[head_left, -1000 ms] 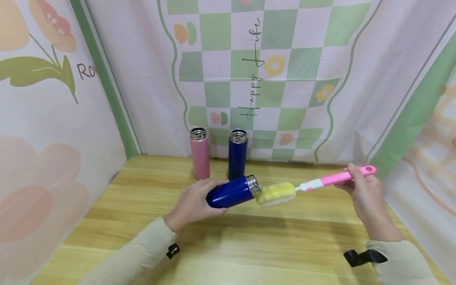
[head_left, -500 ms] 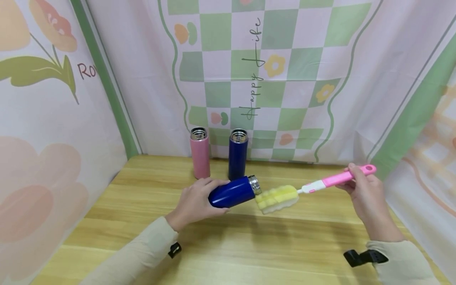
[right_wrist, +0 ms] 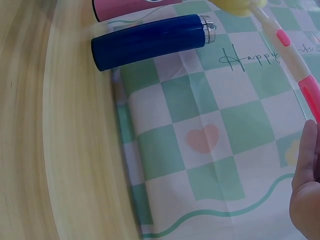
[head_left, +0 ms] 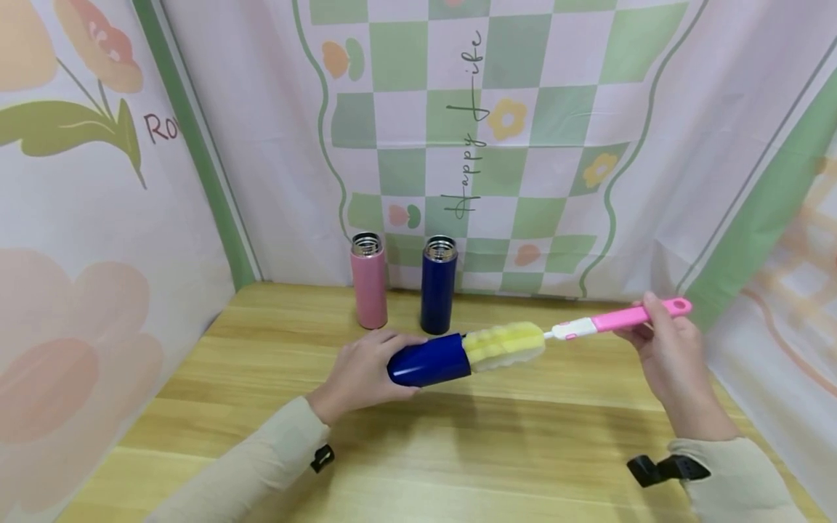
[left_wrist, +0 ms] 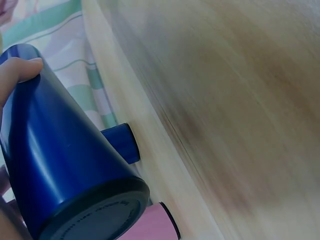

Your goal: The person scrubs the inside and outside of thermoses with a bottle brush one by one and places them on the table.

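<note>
My left hand (head_left: 364, 372) grips a dark blue vacuum flask (head_left: 428, 361) around its base end, holding it tilted nearly level above the table with the mouth to the right. In the left wrist view, the thumb lies along the blue flask (left_wrist: 65, 145) and its black-rimmed bottom faces the camera. My right hand (head_left: 676, 356) pinches the pink handle (head_left: 621, 318) of a bottle brush. The brush's yellow and white sponge head (head_left: 503, 346) is right at the flask's mouth and hides the steel neck in the head view.
A pink flask (head_left: 370, 294) and a second blue flask (head_left: 437, 296) stand upright and uncapped at the back of the wooden table (head_left: 510, 457). Close behind them hangs a green-and-white checked cloth (head_left: 451, 167). Printed cloth also walls both sides.
The sponge head has risen and shifted to cover the flask's steel neck, visible earlier. The held flask has moved slightly right and lies closer to level. Both hands keep their holds.
</note>
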`<state>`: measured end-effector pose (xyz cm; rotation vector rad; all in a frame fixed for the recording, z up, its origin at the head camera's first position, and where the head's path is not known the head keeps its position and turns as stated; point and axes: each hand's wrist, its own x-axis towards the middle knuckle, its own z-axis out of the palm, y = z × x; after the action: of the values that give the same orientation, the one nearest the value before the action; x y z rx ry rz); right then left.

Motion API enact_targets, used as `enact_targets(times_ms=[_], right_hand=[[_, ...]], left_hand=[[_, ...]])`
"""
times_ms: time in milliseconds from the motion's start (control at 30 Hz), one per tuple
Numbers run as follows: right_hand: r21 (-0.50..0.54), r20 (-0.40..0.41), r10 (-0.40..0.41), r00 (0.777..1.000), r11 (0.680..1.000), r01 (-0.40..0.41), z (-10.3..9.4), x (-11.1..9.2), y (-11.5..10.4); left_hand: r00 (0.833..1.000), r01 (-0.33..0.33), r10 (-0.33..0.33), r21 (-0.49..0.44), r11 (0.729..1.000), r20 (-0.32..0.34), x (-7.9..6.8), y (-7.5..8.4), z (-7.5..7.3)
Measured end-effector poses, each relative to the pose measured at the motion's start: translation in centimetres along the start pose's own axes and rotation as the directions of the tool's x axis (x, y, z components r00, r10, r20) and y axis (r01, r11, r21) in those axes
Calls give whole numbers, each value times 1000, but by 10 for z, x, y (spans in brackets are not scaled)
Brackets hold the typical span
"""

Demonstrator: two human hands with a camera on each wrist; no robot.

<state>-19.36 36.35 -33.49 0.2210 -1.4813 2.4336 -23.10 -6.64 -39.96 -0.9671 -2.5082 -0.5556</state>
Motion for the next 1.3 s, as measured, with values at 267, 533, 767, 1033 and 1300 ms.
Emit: enact_targets(times_ms=[267, 533, 767, 1033, 1300], right_hand=[[9, -18, -39, 999, 999, 39, 2, -1, 0], [-43, -28, -117, 993, 992, 116, 2, 1, 2], [5, -29, -156, 987, 988, 156, 0, 2, 2], [-31, -43, -179, 983, 984, 178, -1, 1, 2], [2, -64, -190, 980, 982, 190, -2, 0, 2]], left_hand=[[999, -35, 36, -18, 999, 27, 4, 1, 0], [999, -45, 48, -108, 993, 19, 5, 4, 2], [1000, -14, 9, -254, 967, -18, 8, 9, 4], [988, 154, -141, -502, 851, 64, 10, 15, 6], [965, 249, -242, -658, 710, 105, 12, 21, 9]])
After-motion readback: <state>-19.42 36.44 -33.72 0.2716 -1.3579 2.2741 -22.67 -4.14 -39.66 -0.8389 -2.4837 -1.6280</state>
